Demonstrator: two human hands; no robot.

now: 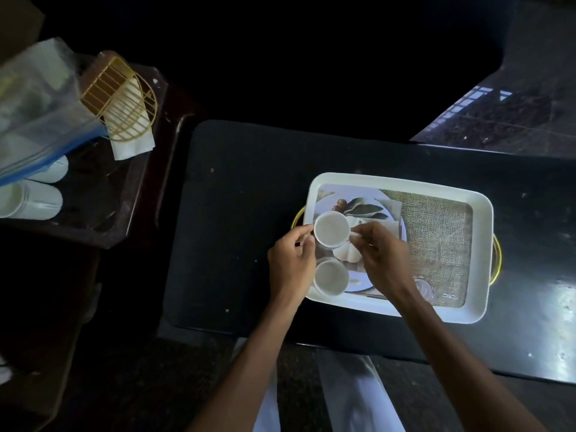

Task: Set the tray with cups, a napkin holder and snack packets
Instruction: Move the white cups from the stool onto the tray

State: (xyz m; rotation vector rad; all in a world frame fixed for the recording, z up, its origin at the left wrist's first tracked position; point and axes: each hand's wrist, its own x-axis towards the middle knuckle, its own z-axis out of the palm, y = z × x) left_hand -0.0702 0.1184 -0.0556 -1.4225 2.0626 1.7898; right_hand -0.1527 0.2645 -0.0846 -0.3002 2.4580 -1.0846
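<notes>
A white rectangular tray with gold handles and a printed base lies on the black table. Two white cups stand at its left end: a far cup and a near cup. My left hand touches the far cup's left rim with curled fingers. My right hand pinches that cup at its right side, where its handle seems to be. A gold wire napkin holder with white napkins lies on the side table at the left. Clear plastic bags, perhaps the snack packets, lie beside it.
More white cups lie on their sides on the dark wooden side table. The black table extends to the right with a shiny patch. Dark floor surrounds both tables.
</notes>
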